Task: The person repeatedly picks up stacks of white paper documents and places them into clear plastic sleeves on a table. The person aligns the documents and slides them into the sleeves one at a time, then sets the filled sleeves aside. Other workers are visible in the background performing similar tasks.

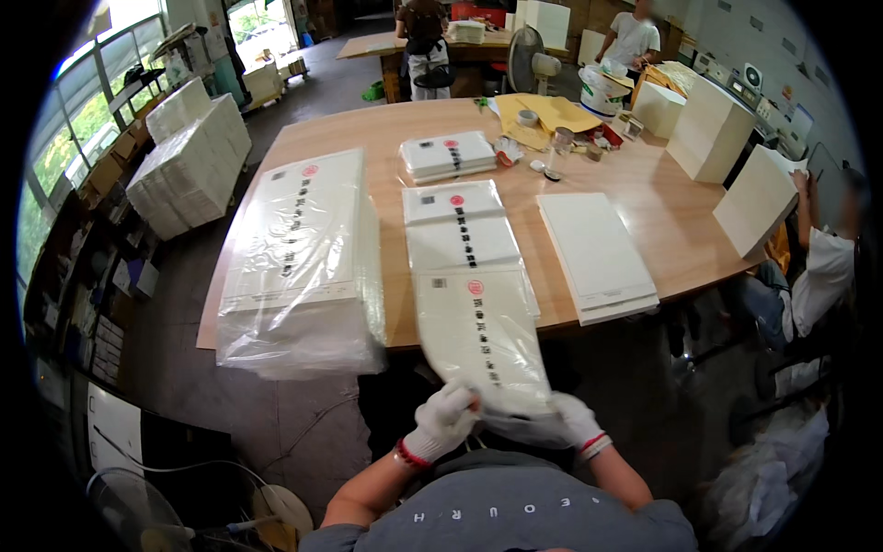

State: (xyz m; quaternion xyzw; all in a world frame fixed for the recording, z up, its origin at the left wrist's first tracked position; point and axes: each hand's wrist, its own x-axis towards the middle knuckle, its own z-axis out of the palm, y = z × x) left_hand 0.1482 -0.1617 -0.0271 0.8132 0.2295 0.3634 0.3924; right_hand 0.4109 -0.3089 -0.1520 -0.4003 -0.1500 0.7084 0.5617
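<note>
Both my hands wear white gloves with red cuffs. My left hand (443, 419) and my right hand (575, 421) grip the near end of a clear plastic bag (478, 340) that holds a white printed sheet, just off the front edge of the wooden table (662, 212). The bag reaches up onto a flat pile of bagged sheets (460, 230) at the table's middle. A tall stack of plastic bags with printed sheets (303, 248) stands to the left of it. To the right lies a stack of plain white boards (598, 253).
A smaller bagged pile (448, 155), tape rolls, yellow envelopes and a white bucket (600, 92) sit at the table's far side. Upright white boards (708, 129) stand at the right, by a seated person (819, 267). Two people stand at the far bench. White stacks (189, 166) sit on the floor left.
</note>
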